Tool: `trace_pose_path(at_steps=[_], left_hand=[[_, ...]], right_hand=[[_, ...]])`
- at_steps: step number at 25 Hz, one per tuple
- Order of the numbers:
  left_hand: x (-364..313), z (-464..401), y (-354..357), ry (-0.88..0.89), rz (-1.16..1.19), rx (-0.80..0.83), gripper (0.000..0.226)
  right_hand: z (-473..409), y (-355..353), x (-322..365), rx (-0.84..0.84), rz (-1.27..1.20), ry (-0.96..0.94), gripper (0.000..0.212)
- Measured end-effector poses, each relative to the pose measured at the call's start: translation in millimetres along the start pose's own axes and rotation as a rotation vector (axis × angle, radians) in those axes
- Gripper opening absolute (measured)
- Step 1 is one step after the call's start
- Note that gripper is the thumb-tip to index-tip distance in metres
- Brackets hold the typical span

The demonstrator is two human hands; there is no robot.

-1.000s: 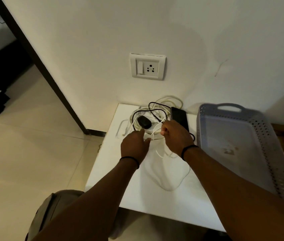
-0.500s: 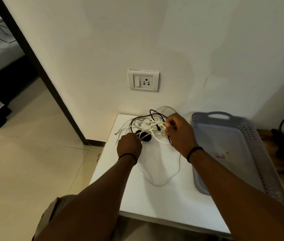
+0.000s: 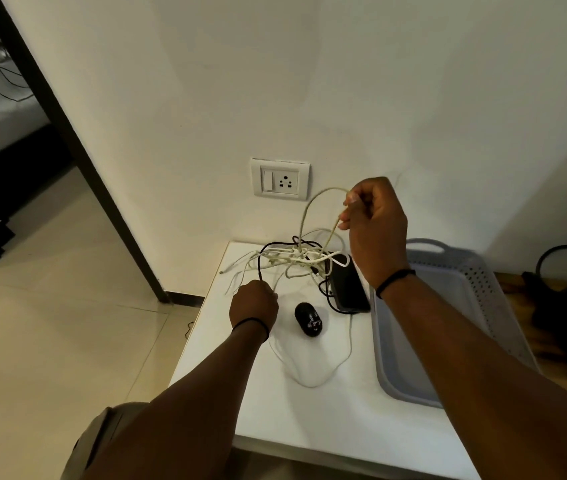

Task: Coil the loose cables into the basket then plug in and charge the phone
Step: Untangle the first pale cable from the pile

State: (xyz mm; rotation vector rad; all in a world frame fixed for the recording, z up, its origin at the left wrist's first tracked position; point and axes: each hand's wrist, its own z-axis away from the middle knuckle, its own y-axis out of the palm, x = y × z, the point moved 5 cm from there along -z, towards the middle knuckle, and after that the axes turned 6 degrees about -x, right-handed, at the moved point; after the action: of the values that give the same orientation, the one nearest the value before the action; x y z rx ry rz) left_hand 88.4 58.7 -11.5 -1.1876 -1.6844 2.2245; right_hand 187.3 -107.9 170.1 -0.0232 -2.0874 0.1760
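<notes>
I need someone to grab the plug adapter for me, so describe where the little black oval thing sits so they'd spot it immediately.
Find the white table under the wall socket. The black oval adapter lies alone between the left hand and the flat black phone. It is rounded and glossy, clear of the tangled cables.

The right hand (image 3: 374,223) pinches a white cable (image 3: 310,211) raised above the tangle (image 3: 292,259); the left hand (image 3: 253,304) grips a black cable (image 3: 260,265) on the desk (image 3: 327,410).

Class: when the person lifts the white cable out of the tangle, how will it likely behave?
Probably floppy: the white cable arcs and droops from the right hand. It likely snags, being knotted with the black cable. It seems light.
</notes>
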Motion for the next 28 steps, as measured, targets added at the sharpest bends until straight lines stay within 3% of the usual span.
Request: trace_pose_path(at_steps=[3, 8, 10, 12, 14, 17, 22, 28], left_hand=[[0.3, 0.6, -11.2, 0.028, 0.018, 0.004, 0.022], [-22.3, 9.6, -73.2, 0.146, 0.373, -0.337, 0.029], [-47.6, 14.3, -88.1, 0.325, 0.481, -0.333, 0.032], [-74.8, 20.4, -89.9, 0.509, 0.410, -0.262, 0.035], [-89.3, 25.9, -84.2, 0.550, 0.390, -0.146, 0.031], [-88.0, 26.6, -73.9, 0.535, 0.330, -0.084, 0.009], [-66.8, 26.8, -61.5, 0.346, 0.103, 0.001, 0.038], [-72.8, 47.7, -77.9, 0.077, 0.714, 0.086, 0.050]], right_hand=[[-4.2, -4.5, 23.4, -0.078, -0.008, -0.113, 0.009], [-2.9, -7.8, 46.4, -0.082, -0.059, -0.122, 0.009], [-1.8, -7.8, 54.2, -0.086, -0.069, -0.118, 0.008], [-3.1, -8.4, 69.8, -0.087, -0.079, -0.140, 0.010], [-4.2, -13.1, 89.7, -0.091, -0.093, -0.181, 0.011], [-3.4, -21.9, 119.1, -0.108, -0.129, -0.255, 0.008], [-5.1, -40.4, 152.0, -0.159, -0.180, -0.378, 0.008], [13.7, -44.5, 90.1, -0.153, -0.062, -0.146, 0.008]])
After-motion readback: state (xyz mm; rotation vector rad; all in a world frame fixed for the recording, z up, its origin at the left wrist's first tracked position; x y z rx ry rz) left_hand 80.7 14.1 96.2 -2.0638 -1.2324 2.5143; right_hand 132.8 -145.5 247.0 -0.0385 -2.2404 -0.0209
